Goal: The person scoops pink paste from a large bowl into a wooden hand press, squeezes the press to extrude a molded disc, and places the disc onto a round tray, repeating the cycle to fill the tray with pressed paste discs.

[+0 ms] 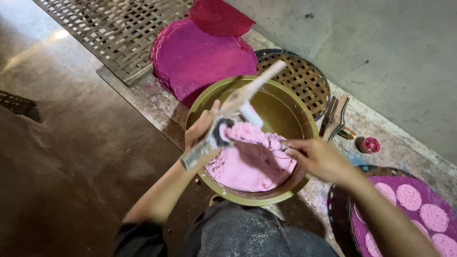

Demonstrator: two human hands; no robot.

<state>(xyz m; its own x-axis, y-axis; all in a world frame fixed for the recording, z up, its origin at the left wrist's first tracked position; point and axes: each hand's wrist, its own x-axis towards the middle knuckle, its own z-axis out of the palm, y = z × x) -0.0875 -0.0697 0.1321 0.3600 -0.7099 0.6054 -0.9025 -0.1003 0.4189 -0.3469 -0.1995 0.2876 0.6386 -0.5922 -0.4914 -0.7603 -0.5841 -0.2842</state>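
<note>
bowl: we see a big olive-green bowl (204, 102) on the floor in front of us, partly full of pink dough (252, 164); the far half of its inside is bare.
left hand: our left hand (202, 128) sits at the bowl's near-left rim, fingers wrapped tight round a wooden paddle (247, 93) smeared w/ pink dough and held slanting up over the bowl.
right hand: our right hand (319, 157) reaches in from the bowl's right rim, fingers (290, 145) pressed together and pinching at the top of the dough, near the paddle's loaded part.
done so far: we judge several portions are made. A round tray (381, 172) just right of the bowl, lined purple, carries flat pale-pink discs (409, 196), approx. five in view, the rest cut off by the frame.
left to do: we judge plenty, since a large mass of dough sits in the bowl and part of the tray's liner is bare.
behind bowl: stacked magenta round sheets (204, 57), touching a red one at the far edge.
behind-right of bowl: a woven round basket (304, 78), partly hidden by the bowl's rim.
right of bowl, far side: a small wooden tool (335, 116), then a little pink-stained pot (370, 144).
far left of bowl: a woven lattice mat (114, 28) on the floor.
</note>
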